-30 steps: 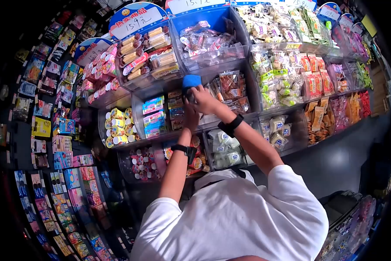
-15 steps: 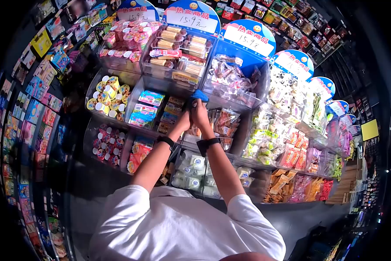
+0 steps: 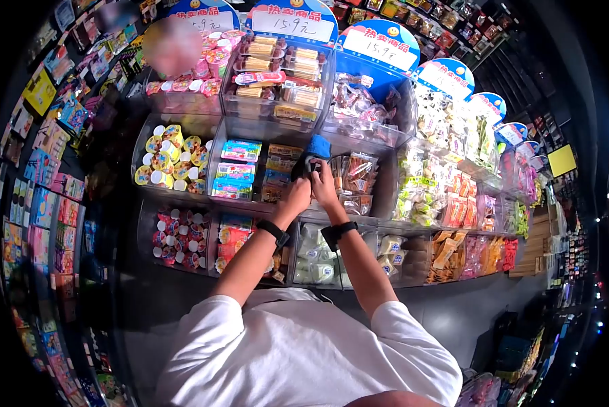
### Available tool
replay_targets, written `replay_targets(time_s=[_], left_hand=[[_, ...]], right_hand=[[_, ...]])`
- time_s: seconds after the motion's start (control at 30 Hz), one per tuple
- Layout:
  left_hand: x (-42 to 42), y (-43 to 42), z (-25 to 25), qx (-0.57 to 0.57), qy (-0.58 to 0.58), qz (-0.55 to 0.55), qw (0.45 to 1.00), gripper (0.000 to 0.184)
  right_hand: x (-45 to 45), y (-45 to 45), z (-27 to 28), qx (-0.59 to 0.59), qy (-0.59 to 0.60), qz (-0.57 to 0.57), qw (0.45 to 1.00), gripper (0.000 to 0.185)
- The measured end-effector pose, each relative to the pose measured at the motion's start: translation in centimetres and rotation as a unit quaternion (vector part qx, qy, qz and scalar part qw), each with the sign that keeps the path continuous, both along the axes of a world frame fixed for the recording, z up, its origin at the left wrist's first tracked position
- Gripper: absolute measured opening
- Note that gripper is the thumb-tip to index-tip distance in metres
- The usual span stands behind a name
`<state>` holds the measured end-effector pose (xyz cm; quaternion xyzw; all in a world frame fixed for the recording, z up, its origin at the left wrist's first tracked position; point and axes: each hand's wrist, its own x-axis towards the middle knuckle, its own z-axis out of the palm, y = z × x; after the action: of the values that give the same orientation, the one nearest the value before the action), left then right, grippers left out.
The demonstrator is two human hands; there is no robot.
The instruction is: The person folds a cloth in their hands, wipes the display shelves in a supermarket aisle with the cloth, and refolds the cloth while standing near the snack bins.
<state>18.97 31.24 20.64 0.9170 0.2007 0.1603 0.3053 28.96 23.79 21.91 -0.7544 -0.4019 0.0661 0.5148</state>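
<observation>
My left hand (image 3: 296, 197) and my right hand (image 3: 323, 185) are close together in front of the middle row of snack bins. Between them is a blue and black cloth-like item (image 3: 319, 146), its blue end pointing away from me. Fingers of both hands are closed around its dark near part, and its exact kind is hard to make out. Just left of it lie packed bars (image 3: 282, 159) in a bin. To its right are clear-wrapped brown snacks (image 3: 359, 171). A black band is on each wrist.
Tiered clear bins hold yellow cups (image 3: 172, 159), blue and pink packets (image 3: 240, 159), stick snacks (image 3: 298, 91) and wrapped sweets (image 3: 362, 102). Round-topped price signs (image 3: 379, 44) stand behind. Hanging goods (image 3: 47, 183) line the left side. A blurred pinkish patch (image 3: 173, 47) covers part of the top left.
The view has shifted a little. Both hands remain together on the cloth-like item, and more of its blue and black surface now shows above the fingers.
</observation>
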Motion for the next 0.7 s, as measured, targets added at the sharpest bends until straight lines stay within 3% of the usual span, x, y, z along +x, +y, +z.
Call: replay_targets(time_s=[0.03,0.07,0.13,0.17,0.2,0.23,0.27,0.33,0.4,0.47,0.53,0.63,0.7], left_hand=[[-0.4,1.0,0.3,0.007,-0.011,-0.032,0.999,0.021],[-1.0,1.2,0.4,0.005,-0.070,0.007,0.997,0.032],[-4.1,3.7,6.9,-0.139,0.031,-0.022,0.990,0.050],[-5.8,4.5,8.0,-0.149,0.026,-0.015,0.988,0.050],[-7.6,5.6,8.5,-0.147,-0.092,-0.053,0.983,0.052],[-9.5,6.9,9.4,-0.137,-0.207,-0.091,0.964,0.055],[-11.2,7.9,10.8,-0.136,-0.230,-0.110,0.957,0.058],[-13.8,9.9,11.2,-0.137,-0.301,-0.111,0.937,0.058],[-16.0,11.9,11.0,-0.160,-0.274,-0.089,0.944,0.056],[-17.5,13.6,9.4,-0.034,-0.272,-0.006,0.962,0.055],[-20.1,15.4,8.9,0.077,-0.203,0.049,0.975,0.057],[-22.5,16.8,7.5,0.003,-0.134,0.065,0.989,0.065],[-23.0,17.2,6.3,-0.014,-0.146,0.054,0.988,0.069]], right_hand=[[-0.2,0.0,0.1,-0.019,0.032,-0.010,0.999,0.031],[-0.4,0.1,0.1,-0.031,0.043,-0.023,0.998,0.030],[-2.9,0.4,2.2,0.003,0.005,-0.043,0.999,0.027],[-3.2,0.8,0.9,0.019,0.050,-0.023,0.998,0.028],[-5.4,1.5,3.0,-0.006,-0.087,-0.018,0.996,0.032],[-7.6,2.6,4.6,-0.016,0.006,-0.003,1.000,0.033],[-9.2,3.8,5.2,-0.025,0.099,0.008,0.995,0.034],[-11.6,7.6,5.0,0.062,-0.009,0.030,0.998,0.032],[-14.0,11.1,5.8,0.071,-0.011,0.043,0.996,0.032],[-15.6,14.0,5.4,0.004,-0.055,0.099,0.994,0.037],[-19.1,16.3,4.8,0.020,-0.101,0.134,0.986,0.042],[-21.9,17.7,3.2,0.003,-0.132,0.158,0.979,0.048],[-21.0,17.6,1.6,-0.009,-0.079,0.160,0.984,0.043]])
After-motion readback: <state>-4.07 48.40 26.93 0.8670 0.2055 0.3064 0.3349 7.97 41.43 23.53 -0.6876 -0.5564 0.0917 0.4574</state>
